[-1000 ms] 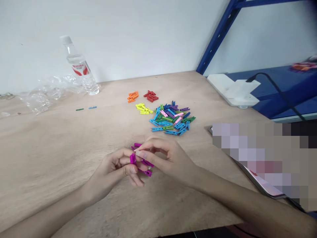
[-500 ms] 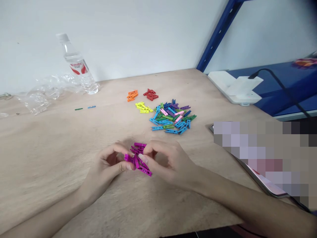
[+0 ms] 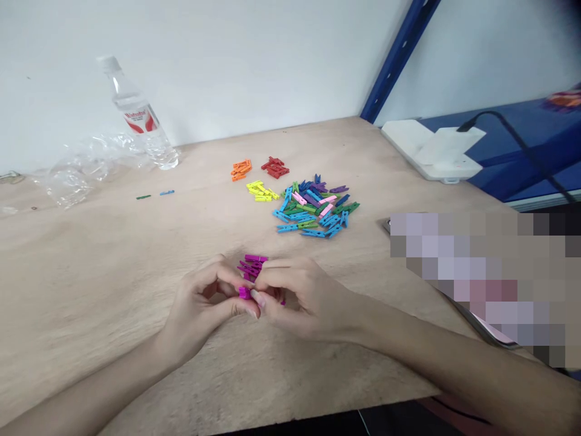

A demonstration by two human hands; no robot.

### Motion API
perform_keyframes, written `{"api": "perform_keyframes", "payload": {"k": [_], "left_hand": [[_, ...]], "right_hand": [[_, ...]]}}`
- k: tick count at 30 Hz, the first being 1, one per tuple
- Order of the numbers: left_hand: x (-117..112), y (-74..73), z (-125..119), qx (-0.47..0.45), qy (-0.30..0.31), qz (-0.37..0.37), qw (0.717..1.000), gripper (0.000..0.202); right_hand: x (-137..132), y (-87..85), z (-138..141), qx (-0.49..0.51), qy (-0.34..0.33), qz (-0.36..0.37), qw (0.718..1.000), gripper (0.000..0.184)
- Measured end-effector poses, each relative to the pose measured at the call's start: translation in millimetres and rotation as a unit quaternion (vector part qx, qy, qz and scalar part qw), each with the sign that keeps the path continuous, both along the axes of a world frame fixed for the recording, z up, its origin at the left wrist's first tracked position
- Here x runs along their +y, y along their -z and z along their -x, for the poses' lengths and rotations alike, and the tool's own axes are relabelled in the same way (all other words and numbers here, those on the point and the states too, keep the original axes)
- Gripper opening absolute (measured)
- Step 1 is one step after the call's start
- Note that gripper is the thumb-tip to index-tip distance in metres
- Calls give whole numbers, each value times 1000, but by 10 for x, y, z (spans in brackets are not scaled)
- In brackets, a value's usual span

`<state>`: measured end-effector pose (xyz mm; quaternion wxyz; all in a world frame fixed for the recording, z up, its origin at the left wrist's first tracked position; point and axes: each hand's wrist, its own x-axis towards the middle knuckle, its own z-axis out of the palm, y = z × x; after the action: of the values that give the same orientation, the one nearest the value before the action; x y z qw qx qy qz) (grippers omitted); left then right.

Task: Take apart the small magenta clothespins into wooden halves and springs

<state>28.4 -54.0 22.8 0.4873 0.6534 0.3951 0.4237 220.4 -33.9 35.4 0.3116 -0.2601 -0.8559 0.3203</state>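
Observation:
My left hand (image 3: 202,303) pinches small magenta clothespins (image 3: 245,293) between thumb and fingers, with their ends poking out. My right hand (image 3: 308,300) meets it from the other side, thumb and forefinger closed at the same spot. Its fingertips and the left thumb cover most of what is held, so how many clothespins are there I cannot tell. A bit of magenta shows under the right fingers. Just behind the hands, more magenta clothespins (image 3: 252,264) lie on the wooden table (image 3: 209,387).
Farther back lie a mixed clothespin pile (image 3: 315,209) and small yellow (image 3: 262,192), orange (image 3: 241,169) and red (image 3: 275,167) groups. A bottle (image 3: 140,115) and clear plastic wrapping (image 3: 75,175) stand left. At right are a white device (image 3: 436,151) and a blurred-out flat object (image 3: 481,272).
My right fingers have moved left and closed in against my left fingertips. The magenta clothespins that showed between the hands are now mostly covered. The view has shifted slightly.

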Motion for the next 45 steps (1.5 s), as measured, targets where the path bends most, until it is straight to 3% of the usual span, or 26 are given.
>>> {"api": "perform_keyframes", "payload": {"k": [7, 16, 25, 30, 36, 45], "left_hand": [[0, 16, 25, 61, -4, -104, 993, 13], [-19, 49, 60, 123, 17, -232, 965, 15], [-46, 17, 53, 180, 4, -285, 941, 12], [-49, -3, 59, 192, 9, -328, 925, 18], [-37, 36, 73, 211, 14, -351, 912, 26], [-38, 46, 29, 251, -29, -346, 904, 17]], "right_hand": [[-15, 48, 19, -3, 20, -17, 1000, 27], [-49, 7, 29, -41, 47, -13, 998, 17], [-69, -18, 49, -61, 88, 45, 993, 10], [-91, -28, 73, -14, 72, 68, 995, 31], [-87, 8, 66, -19, 48, 49, 997, 16], [-130, 116, 130, 9, 94, 2, 996, 25]]}}
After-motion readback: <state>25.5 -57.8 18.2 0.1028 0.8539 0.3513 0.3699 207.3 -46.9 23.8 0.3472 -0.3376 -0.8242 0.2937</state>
